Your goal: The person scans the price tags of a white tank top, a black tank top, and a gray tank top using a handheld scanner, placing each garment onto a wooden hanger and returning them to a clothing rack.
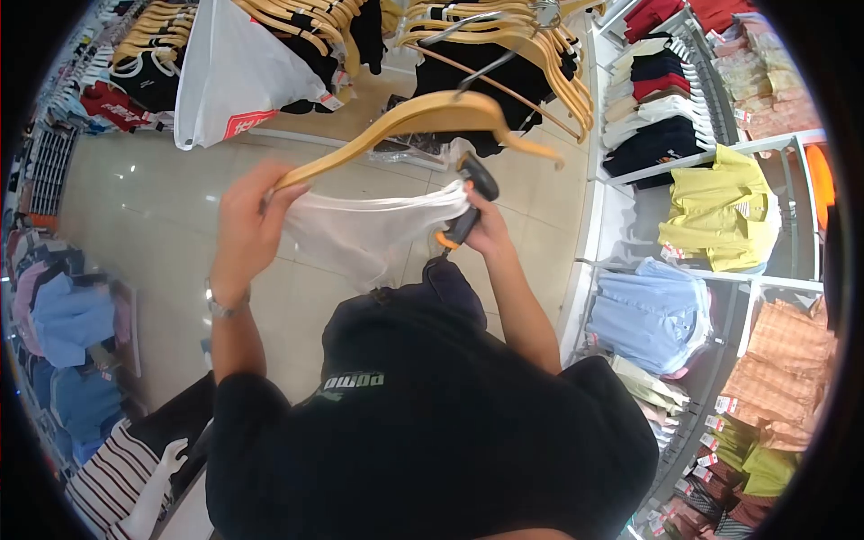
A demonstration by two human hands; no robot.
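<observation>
My left hand [252,220] is closed around one end of a wooden clothes hanger [423,110], its fingers slightly blurred. The hanger's curved bar reaches across to the right, its other end free. A thin, see-through white piece [360,229], like a plastic cover or sheer cloth, stretches from the left fingers to the right hand. My right hand [488,225] grips a black and orange handheld barcode scanner [465,223], with the gathered edge of the white piece right at its fingers.
Ahead, a rack carries black clothes on wooden hangers [531,54] and a large white bag [234,76]. Shelves at right hold a yellow shirt [711,211], a light blue shirt [652,315] and tagged orange garments [774,364]. A mannequin arm [153,486] and folded denim [85,405] are at left.
</observation>
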